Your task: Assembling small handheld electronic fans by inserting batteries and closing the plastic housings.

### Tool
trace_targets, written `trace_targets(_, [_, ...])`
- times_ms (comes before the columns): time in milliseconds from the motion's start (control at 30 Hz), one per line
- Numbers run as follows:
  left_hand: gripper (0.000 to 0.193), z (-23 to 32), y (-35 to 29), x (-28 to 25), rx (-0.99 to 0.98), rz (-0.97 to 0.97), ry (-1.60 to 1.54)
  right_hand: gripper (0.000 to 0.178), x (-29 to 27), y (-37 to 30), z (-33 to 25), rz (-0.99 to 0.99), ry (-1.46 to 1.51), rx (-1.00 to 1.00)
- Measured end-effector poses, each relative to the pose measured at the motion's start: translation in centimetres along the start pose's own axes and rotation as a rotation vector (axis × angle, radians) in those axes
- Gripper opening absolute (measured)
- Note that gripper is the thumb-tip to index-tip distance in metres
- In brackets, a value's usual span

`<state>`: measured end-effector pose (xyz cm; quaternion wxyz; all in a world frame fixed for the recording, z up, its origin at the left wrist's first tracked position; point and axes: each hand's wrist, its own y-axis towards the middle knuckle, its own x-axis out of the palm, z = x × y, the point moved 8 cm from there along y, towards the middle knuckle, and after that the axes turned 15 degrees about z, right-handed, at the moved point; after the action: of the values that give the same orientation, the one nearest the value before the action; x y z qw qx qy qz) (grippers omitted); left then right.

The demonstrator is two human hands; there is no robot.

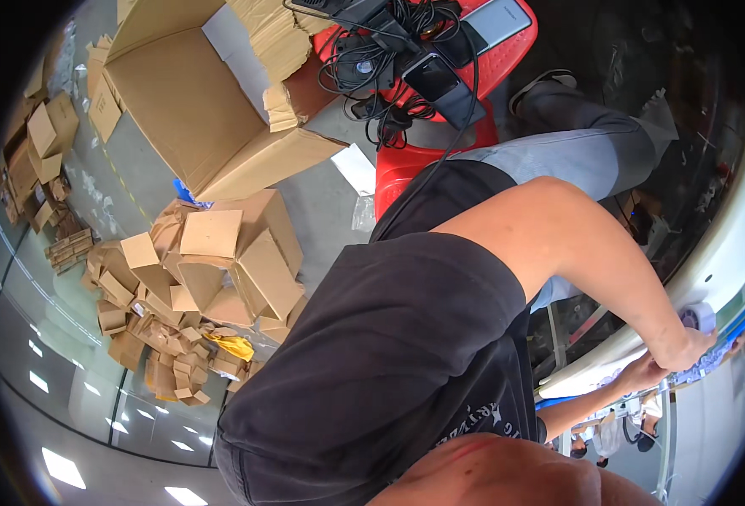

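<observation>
My left hand (pixel 686 348) is at the far right, over the edge of a white table (pixel 733 268). Its fingers curl against a roll of clear, purplish tape (pixel 699 319) and seem to hold it; the fingertips are partly hidden. Close to that wrist is my right hand (pixel 642 373), with its fingers mostly hidden behind the left one. Whether it grips anything does not show. A black short sleeve covers my left upper arm, and the elbow is bent.
A red plastic stool (pixel 520 46) carries tangled black cables (pixel 372 63), dark adapters and phones (pixel 433 78). Beside it stands a large open cardboard box (pixel 182 97). Flattened and open cartons (pixel 212 232) lie heaped on the grey floor. Other people (pixel 608 434) are beyond the table.
</observation>
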<state>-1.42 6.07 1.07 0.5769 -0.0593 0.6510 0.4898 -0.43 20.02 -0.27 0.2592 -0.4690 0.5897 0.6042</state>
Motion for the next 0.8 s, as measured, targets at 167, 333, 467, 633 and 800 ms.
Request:
trace_targets(167, [0.033, 0.4, 0.7, -1.7, 0.141, 0.102, -0.123, 0.032, -2.5, 0.6, 0.5, 0.023, 0.025, 0.111])
trace_targets(333, [0.014, -1.2, 0.3, 6.0, -0.594, 0.134, -1.107, 0.040, 0.7, -0.4, 2.3, -0.177, 0.408, 0.126])
trace_targets(467, [0.020, -0.2, -1.4, 1.9, 0.125, 0.235, -0.149, 0.046, 0.4, 0.2, -4.7, -0.143, 0.240, 0.107])
trace_targets(633, [0.026, 0.6, -1.2, -0.3, 0.342, 0.213, 0.112, 0.056, -1.6, -0.3, -5.8, -0.056, 0.288, -0.049])
trace_targets(800, [0.030, -0.5, -0.9, -0.5, 0.390, 0.077, 0.027, 0.053, -0.8, -0.1, -6.6, -0.051, 0.274, -0.140])
